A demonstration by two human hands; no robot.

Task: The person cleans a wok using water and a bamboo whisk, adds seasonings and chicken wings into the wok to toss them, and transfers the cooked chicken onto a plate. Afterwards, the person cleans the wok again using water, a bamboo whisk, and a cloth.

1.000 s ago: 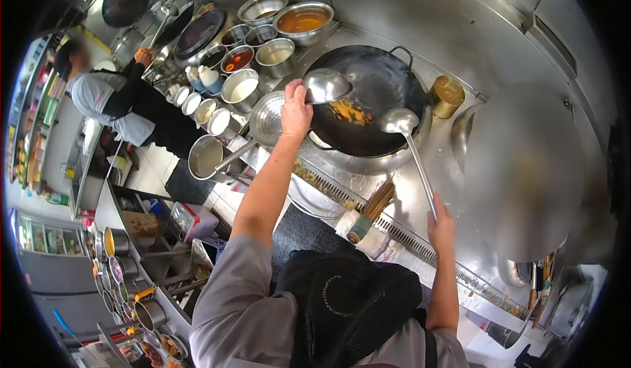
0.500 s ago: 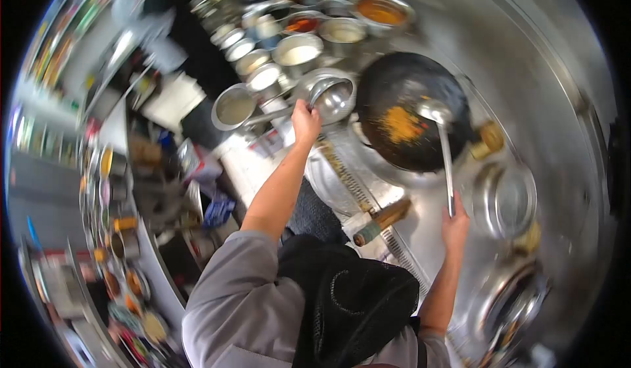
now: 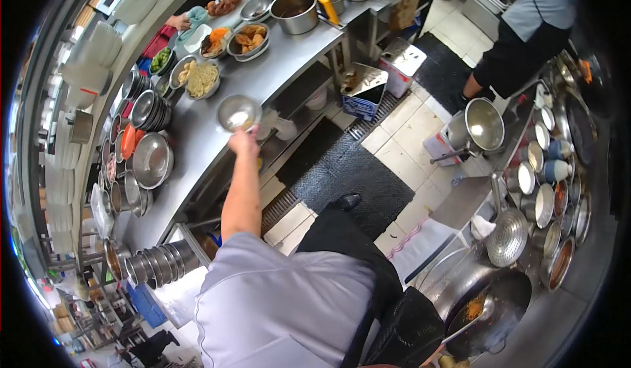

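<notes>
My left hand (image 3: 244, 142) reaches over the steel counter, its fingers closed on the near rim of a small round metal bowl (image 3: 238, 113). The inside of the bowl is shiny; I cannot make out any contents. At the bottom right, my right hand (image 3: 431, 356) is mostly cut off, at the end of the ladle (image 3: 468, 324) handle. The ladle's head rests inside a black wok (image 3: 511, 295), beside an orange-yellow cooked mass (image 3: 474, 307).
Bowls of noodles (image 3: 202, 80) and fried food (image 3: 250, 39) stand behind my left hand. A metal strainer (image 3: 507, 238) lies by the wok, near several seasoning pots (image 3: 544, 205). Black mats (image 3: 355, 177) cover the floor. Another person (image 3: 526, 32) stands at the upper right.
My view and body have turned left, from the stove toward the counter. My left hand has swung from beside the wok to the counter with the bowl; my right hand stays at the ladle.
</notes>
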